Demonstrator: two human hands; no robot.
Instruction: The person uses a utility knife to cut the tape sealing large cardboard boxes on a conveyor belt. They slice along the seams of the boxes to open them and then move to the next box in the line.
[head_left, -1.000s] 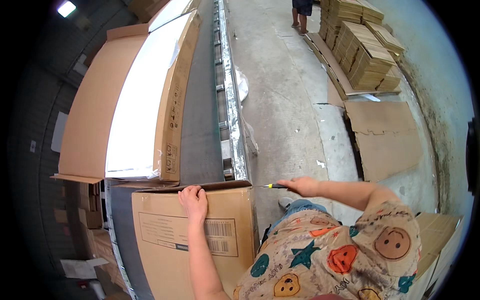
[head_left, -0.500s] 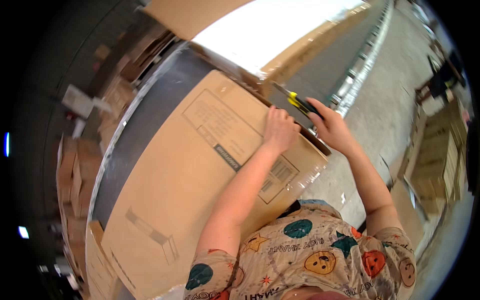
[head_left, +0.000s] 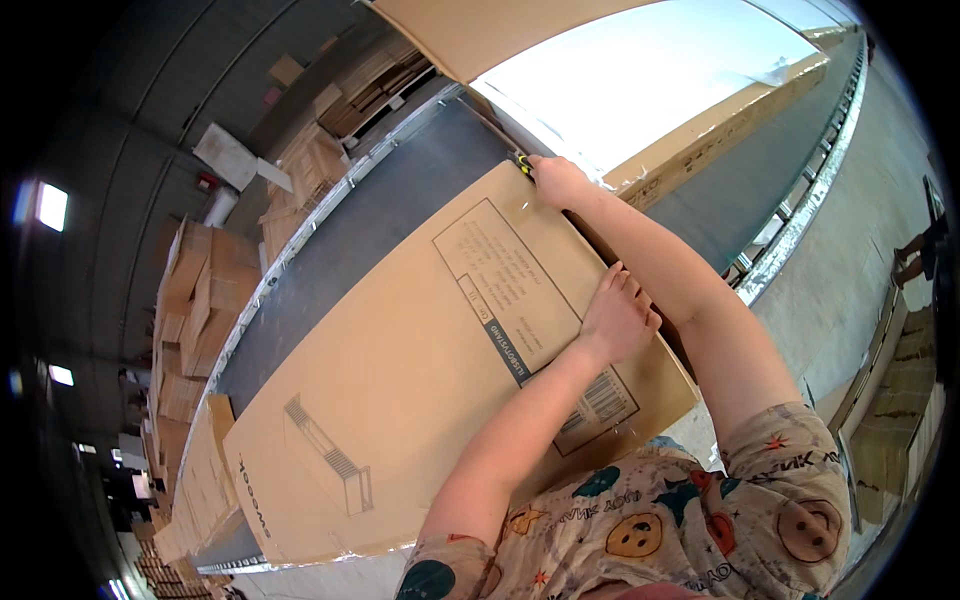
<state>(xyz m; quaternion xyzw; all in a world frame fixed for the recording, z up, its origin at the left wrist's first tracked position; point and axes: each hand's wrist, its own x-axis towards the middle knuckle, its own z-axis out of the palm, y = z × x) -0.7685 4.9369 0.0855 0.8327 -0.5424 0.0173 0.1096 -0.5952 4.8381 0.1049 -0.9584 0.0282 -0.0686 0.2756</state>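
A large flat cardboard box lies in front of me, with a line drawing, a dark printed bar and a barcode label on its top. My left hand rests near the box's right end, its fingers curled over the far long edge, where a dark gap shows along the side. At the box's far corner, my right hand grips a yellow and black utility knife. Its blade is too small to make out. My right forearm crosses above that far edge, hiding part of it.
The box lies on a dark conveyor belt with a metal side rail. Just beyond stands an opened carton with a white sheet inside. Stacked cartons stand at left, more cardboard at right. Another person is at the far right.
My right hand has moved left with the knife, from beside my left hand to the box's far corner. My left hand stays on the edge. The whole view has shifted.
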